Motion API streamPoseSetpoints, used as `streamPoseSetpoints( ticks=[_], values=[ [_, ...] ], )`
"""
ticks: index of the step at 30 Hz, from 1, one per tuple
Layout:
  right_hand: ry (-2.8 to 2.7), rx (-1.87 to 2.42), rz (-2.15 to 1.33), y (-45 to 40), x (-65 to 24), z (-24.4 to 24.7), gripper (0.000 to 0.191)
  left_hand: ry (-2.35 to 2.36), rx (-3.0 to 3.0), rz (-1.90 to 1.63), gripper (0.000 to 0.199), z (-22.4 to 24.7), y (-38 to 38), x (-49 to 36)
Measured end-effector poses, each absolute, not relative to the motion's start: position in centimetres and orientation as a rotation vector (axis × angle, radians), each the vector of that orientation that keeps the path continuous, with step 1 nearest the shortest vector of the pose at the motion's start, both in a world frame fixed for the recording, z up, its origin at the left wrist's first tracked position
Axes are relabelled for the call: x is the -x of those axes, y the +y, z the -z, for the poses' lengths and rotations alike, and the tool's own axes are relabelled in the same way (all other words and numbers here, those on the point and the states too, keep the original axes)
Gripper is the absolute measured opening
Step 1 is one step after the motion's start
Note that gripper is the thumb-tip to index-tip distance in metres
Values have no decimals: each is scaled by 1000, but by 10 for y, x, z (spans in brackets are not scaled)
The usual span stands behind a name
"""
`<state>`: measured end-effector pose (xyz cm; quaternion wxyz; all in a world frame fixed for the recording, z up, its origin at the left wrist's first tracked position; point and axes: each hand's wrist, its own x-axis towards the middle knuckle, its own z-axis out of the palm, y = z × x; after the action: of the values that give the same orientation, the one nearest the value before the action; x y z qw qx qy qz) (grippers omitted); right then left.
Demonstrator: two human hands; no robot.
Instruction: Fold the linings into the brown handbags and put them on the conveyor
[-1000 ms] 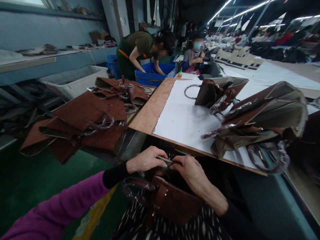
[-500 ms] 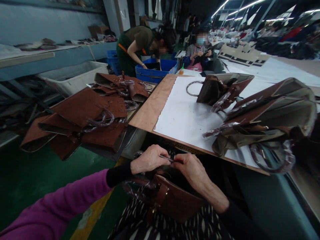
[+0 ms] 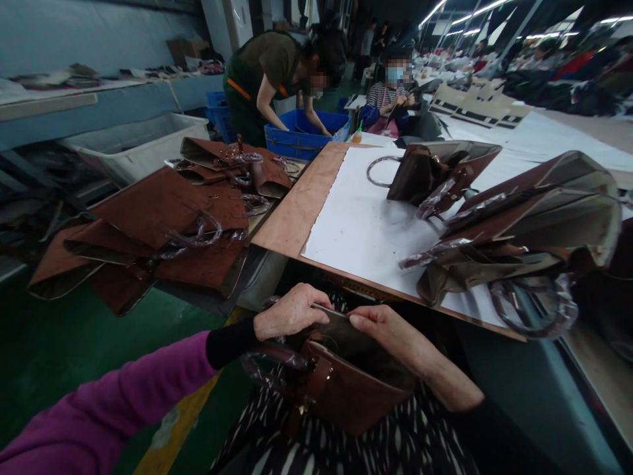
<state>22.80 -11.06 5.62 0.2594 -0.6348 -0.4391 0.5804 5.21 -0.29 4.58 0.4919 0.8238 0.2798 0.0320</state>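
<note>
A brown handbag [image 3: 356, 392] rests on my lap, its mouth open and its grey lining showing. My left hand [image 3: 293, 311] is closed on the bag's far rim, thumb and fingers pinching the edge. Further right along that same rim, my right hand [image 3: 383, 330] pinches the edge between thumb and fingers. One plastic-wrapped handle [image 3: 277, 359] hangs out to the left below my left wrist. A strap with small metal fittings crosses the bag's near side. My fingertips on the far side of the rim are partly hidden.
Brown bags [image 3: 168, 218] lie piled on the left. More bags [image 3: 534, 211] stand on the white-papered table [image 3: 356, 224] ahead. One person [image 3: 264, 72] bends over a blue crate [image 3: 291, 140]; another person [image 3: 388, 99] sits behind the table. A grey bin [image 3: 133, 142] stands back left.
My hands have moved apart along the rim, my right hand going right, and the bag's mouth gapes wider. The bending person's far arm now reaches into the crate.
</note>
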Motion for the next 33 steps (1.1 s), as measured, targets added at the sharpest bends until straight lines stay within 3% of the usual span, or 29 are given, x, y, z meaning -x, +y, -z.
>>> streamPoseSetpoints(
  ticks=[3, 14, 20, 25, 33],
  values=[
    [-1163, 1747, -1556, -112, -230, -51, 36, 665, -1985, -78, 21, -46, -3, -51],
    [-1222, 1797, -1545, -112, -227, -49, 28, 631, -1908, -25, 19, -49, -7, -53],
    [-1447, 2084, -1235, -117, -219, -59, 30, 624, -1876, -42, 16, -49, -7, -54],
    [-1638, 2041, -1072, -111, -204, -73, 21, 622, -1893, -64, 12, -53, -10, -54],
    [-1675, 2105, -959, -107, -196, -68, 27, 718, -2044, -67, 20, -55, -2, -41]
  ],
)
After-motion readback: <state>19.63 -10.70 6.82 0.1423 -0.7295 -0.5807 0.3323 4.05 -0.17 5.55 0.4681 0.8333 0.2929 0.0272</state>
